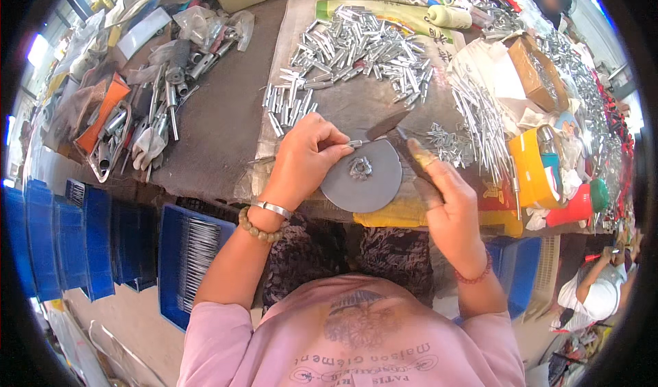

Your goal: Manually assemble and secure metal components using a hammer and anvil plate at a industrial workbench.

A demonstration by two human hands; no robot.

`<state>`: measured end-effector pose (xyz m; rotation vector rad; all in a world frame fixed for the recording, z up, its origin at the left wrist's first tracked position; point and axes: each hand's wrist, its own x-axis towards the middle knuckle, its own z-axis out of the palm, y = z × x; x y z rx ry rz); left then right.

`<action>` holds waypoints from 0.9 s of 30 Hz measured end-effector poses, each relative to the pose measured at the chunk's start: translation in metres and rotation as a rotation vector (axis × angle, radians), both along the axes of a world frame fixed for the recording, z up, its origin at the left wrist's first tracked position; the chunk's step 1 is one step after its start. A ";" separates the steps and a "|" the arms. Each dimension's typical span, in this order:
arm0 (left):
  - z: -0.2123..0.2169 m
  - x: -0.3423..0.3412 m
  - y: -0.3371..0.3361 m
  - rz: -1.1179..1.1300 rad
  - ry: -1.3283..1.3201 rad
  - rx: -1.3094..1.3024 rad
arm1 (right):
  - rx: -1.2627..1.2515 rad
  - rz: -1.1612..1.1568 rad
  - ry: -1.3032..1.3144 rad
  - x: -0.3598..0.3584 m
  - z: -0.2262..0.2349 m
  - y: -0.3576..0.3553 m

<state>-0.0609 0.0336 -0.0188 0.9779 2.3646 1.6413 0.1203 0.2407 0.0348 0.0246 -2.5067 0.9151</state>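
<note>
Over the near edge of the bench [219,130], two bare hands work close together above one round grey disc [367,195]. The left hand [312,155] is narrowed to a pinch, with thumb and forefinger closed on one small metal tube [354,143] that points right, above the far part of the disc. The right hand [449,192] is wrapped around the dark handle of one hammer [388,124]. The hammer's head is right by the free end of the tube; whether they touch, I cannot tell. One small clump of metal bits [360,168] sits near the middle of the disc.

Two bands circle the left wrist: one silver bracelet [273,209] and one string of beads [257,228]. One red bracelet [473,272] is on the right wrist.

Beyond the hands lies one big pile of metal tubes [363,51], too many to count. To the right are one bundle of long thin rods [480,123] and one heap of small metal pieces [449,145], also past counting. Farther right stand one yellow container [528,171] and one red tub [570,207] with a green end. One pale green bottle [449,17] lies at the back. Below the bench, left of the person's legs, one blue crate [170,264] holds a row of metal rods, and one person in white [593,294] is at the far right
</note>
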 end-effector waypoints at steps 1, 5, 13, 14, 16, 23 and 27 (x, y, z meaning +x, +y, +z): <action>0.002 0.001 -0.001 -0.017 0.010 0.009 | -0.043 0.024 -0.011 0.003 0.004 0.003; 0.003 0.012 -0.020 -0.005 0.102 -0.072 | -0.523 -0.095 -0.317 0.016 0.019 0.007; 0.014 0.049 -0.043 -0.065 0.155 -0.083 | -0.040 -0.012 -0.274 -0.016 -0.006 0.007; 0.014 0.049 -0.043 -0.066 0.153 -0.087 | -0.045 -0.011 -0.275 -0.017 -0.006 0.002; 0.014 0.049 -0.042 -0.058 0.130 -0.085 | 0.390 -0.100 -0.085 -0.017 -0.005 -0.004; 0.013 0.048 -0.043 -0.086 0.120 -0.089 | 0.379 0.179 -0.039 -0.012 -0.013 -0.031; 0.015 0.051 -0.043 -0.069 0.059 -0.084 | 0.370 0.120 -0.055 -0.009 -0.009 -0.024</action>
